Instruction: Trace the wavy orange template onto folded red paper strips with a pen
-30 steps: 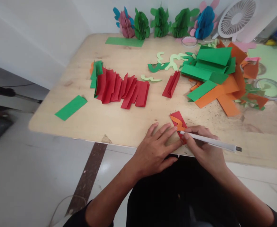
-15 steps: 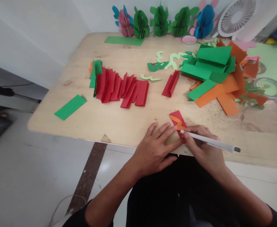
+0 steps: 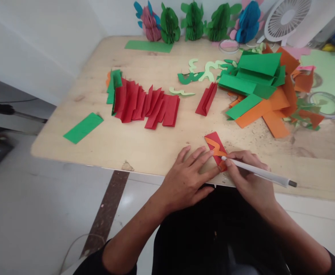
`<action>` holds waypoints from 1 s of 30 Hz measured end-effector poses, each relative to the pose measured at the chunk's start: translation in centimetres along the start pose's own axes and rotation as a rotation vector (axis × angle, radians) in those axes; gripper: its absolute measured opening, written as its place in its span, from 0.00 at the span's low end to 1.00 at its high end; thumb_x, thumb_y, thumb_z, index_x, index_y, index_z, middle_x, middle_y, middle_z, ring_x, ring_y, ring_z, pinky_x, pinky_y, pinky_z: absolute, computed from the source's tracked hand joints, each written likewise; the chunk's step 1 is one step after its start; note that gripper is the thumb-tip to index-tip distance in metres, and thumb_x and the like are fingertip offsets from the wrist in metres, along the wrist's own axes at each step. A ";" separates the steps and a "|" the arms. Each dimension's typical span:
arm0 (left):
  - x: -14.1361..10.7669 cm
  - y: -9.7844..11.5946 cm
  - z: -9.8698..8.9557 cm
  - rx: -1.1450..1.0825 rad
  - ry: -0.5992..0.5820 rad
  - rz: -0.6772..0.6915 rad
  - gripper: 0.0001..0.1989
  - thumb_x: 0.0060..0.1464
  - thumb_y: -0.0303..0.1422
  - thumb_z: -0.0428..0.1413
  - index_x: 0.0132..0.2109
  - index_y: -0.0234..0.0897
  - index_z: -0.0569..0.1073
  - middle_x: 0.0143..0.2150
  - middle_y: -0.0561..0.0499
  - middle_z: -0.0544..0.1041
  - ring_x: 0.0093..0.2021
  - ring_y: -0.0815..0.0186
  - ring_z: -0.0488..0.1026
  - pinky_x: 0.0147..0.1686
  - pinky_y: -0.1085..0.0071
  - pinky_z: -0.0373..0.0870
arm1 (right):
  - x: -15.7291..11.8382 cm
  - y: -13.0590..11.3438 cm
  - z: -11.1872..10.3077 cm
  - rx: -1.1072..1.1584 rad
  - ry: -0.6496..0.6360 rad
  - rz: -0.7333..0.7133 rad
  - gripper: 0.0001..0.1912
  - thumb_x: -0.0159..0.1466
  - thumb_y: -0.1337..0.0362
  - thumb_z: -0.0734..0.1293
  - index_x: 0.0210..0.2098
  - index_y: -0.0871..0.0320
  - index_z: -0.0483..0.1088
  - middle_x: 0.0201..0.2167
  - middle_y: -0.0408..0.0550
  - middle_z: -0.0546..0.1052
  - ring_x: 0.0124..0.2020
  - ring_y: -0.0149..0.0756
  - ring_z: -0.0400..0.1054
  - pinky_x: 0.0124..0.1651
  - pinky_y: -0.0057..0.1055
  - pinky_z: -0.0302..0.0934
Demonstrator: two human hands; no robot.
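Our long white plastic pen (image 3: 259,171) has slid a tiny bit to the right

We moved the pen's tip just a little, and our left hand (image 3: 186,183) stayed almost where it was. Our right hand (image 3: 252,183) has its grip closed around the pen near the tip. Our left grip is wide, with the fingers spread, and it pinches nothing. Its fingertips touch the small red paper strip (image 3: 217,141) and the wavy orange paper shape (image 3: 215,148) lying on top of it. Both papers are near the front edge of the pale wooden bench (image 3: 144,149), and the pen tip is at the orange shape's edge.

Past our hands we see one folded red paper (image 3: 206,100) by itself. To its left is a long row of folded red papers (image 3: 144,103), and a flat green paper strip (image 3: 83,128) lies farther left. To the right sits a messy pile of green and orange papers (image 3: 257,82). Puffy paper figures (image 3: 194,23) stand at the back, beside a round white fan (image 3: 288,17).
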State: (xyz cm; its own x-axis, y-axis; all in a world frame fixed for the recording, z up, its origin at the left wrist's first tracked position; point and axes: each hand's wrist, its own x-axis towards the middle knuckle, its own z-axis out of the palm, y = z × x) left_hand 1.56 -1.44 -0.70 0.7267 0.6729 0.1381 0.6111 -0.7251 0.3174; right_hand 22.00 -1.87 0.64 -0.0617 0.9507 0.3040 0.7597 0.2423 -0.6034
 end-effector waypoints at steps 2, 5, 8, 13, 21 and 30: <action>0.0 0.0 0.0 0.006 -0.003 -0.002 0.25 0.63 0.43 0.50 0.65 0.46 0.62 0.67 0.43 0.62 0.69 0.49 0.53 0.66 0.42 0.46 | -0.1 0.0 -0.1 -0.012 -0.001 0.004 0.05 0.64 0.60 0.64 0.33 0.52 0.69 0.29 0.44 0.79 0.31 0.36 0.72 0.37 0.36 0.65; 0.0 0.1 0.0 0.004 -0.004 -0.005 0.25 0.63 0.43 0.50 0.65 0.46 0.62 0.67 0.43 0.62 0.69 0.49 0.53 0.65 0.42 0.47 | -0.3 0.0 -0.3 -0.023 0.004 0.000 0.05 0.64 0.60 0.64 0.33 0.52 0.69 0.30 0.45 0.79 0.31 0.36 0.72 0.38 0.37 0.65; 0.1 0.1 0.0 0.011 0.000 0.002 0.25 0.63 0.42 0.50 0.66 0.46 0.62 0.67 0.43 0.62 0.69 0.48 0.53 0.65 0.42 0.46 | -0.5 0.0 -0.3 -0.030 0.011 0.012 0.05 0.65 0.60 0.64 0.33 0.52 0.69 0.30 0.45 0.79 0.31 0.36 0.72 0.38 0.37 0.65; 0.0 0.1 0.2 0.017 0.003 -0.001 0.25 0.63 0.43 0.50 0.65 0.47 0.62 0.67 0.44 0.62 0.69 0.49 0.53 0.65 0.43 0.46 | -0.7 0.1 -0.2 -0.018 0.023 0.034 0.06 0.64 0.59 0.64 0.33 0.52 0.70 0.29 0.45 0.78 0.30 0.36 0.71 0.37 0.36 0.64; 0.1 0.1 0.2 0.029 -0.002 0.011 0.26 0.64 0.44 0.49 0.66 0.47 0.61 0.67 0.43 0.61 0.69 0.48 0.52 0.65 0.42 0.46 | -0.9 0.2 -0.1 -0.025 0.036 0.039 0.06 0.64 0.59 0.64 0.32 0.53 0.70 0.29 0.45 0.78 0.30 0.35 0.70 0.37 0.36 0.63; 0.0 0.1 0.2 0.048 -0.007 0.015 0.25 0.64 0.45 0.49 0.66 0.47 0.61 0.67 0.44 0.62 0.69 0.48 0.53 0.65 0.42 0.45 | -0.9 0.2 -0.1 -0.022 0.036 0.036 0.06 0.64 0.60 0.64 0.32 0.53 0.69 0.28 0.44 0.77 0.28 0.35 0.69 0.37 0.36 0.63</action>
State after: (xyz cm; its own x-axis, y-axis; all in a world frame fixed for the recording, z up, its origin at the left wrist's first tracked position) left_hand 1.69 -1.53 -0.85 0.7379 0.6612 0.1354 0.6145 -0.7412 0.2703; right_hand 22.26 -2.71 0.34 -0.0106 0.9509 0.3092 0.7752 0.2031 -0.5981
